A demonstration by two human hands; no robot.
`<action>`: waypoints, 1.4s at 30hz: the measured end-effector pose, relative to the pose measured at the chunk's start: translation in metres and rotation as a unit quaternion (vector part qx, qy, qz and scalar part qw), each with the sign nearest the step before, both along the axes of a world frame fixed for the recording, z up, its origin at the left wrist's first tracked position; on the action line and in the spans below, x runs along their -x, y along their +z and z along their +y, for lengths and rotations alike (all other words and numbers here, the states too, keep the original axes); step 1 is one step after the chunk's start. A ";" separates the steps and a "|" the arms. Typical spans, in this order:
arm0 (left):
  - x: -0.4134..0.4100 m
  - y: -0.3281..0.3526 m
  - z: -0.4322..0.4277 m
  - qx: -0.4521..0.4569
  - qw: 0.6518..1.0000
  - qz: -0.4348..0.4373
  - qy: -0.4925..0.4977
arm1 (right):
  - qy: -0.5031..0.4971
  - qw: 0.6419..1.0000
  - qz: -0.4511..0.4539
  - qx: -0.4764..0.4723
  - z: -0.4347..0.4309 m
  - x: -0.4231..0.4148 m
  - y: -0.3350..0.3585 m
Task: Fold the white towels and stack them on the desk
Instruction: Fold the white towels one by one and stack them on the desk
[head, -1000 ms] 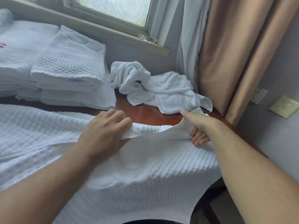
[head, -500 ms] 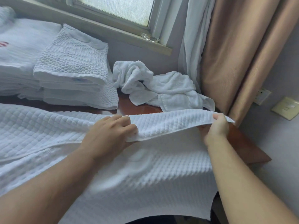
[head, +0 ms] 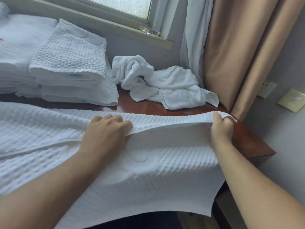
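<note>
One camera on the head looks forward and down, close above the surface [head: 247, 139], facing the window [head: 118, 4] behind it.

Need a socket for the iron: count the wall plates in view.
2. A white socket plate sits right of the tan curtain; a cream switch plate is further right, slightly lower. Others may hide behind the curtain.

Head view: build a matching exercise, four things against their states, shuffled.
Things: 1 waffle towel; 2 terry towel; 3 towel stack; 4 glass dish.
States: a on the windowsill; b folded and piled; c crumpled on the desk; d edge gripped by left hand and right hand.
Pairs: 1-d, 2-c, 3-b, 4-a.
</note>
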State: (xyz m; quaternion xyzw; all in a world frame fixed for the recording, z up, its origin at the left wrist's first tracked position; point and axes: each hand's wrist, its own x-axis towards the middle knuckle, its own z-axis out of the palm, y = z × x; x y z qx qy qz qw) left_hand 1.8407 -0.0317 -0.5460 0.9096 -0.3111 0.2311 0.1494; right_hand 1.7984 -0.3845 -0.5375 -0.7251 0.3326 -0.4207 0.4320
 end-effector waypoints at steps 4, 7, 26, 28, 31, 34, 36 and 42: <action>-0.001 -0.004 -0.016 0.004 0.999 0.003 0.035 | 0.049 0.985 0.163 0.020 -0.016 -0.035 0.015; -0.006 -0.007 -0.018 0.011 0.999 -0.001 0.035 | 0.077 0.963 0.256 0.011 -0.017 -0.043 0.035; -0.005 0.002 -0.004 0.296 0.948 0.101 -0.061 | -0.074 0.988 0.115 0.068 0.040 0.019 -0.001; -0.006 0.002 -0.003 0.347 0.928 0.121 -0.067 | -0.096 0.985 0.097 0.107 0.041 0.020 -0.003; -0.005 0.002 -0.002 0.356 0.922 0.130 -0.075 | -0.183 0.975 0.090 0.093 0.040 0.019 -0.004; -0.003 0.003 -0.003 0.319 0.937 0.129 -0.068 | -0.188 0.970 0.145 0.045 0.036 0.016 -0.005; -0.002 0.004 -0.003 0.308 0.941 0.127 -0.068 | -0.160 0.974 0.155 0.036 0.032 0.016 -0.007; -0.004 0.003 -0.003 0.317 0.938 0.124 -0.071 | -0.108 0.979 0.170 -0.014 0.017 0.015 -0.002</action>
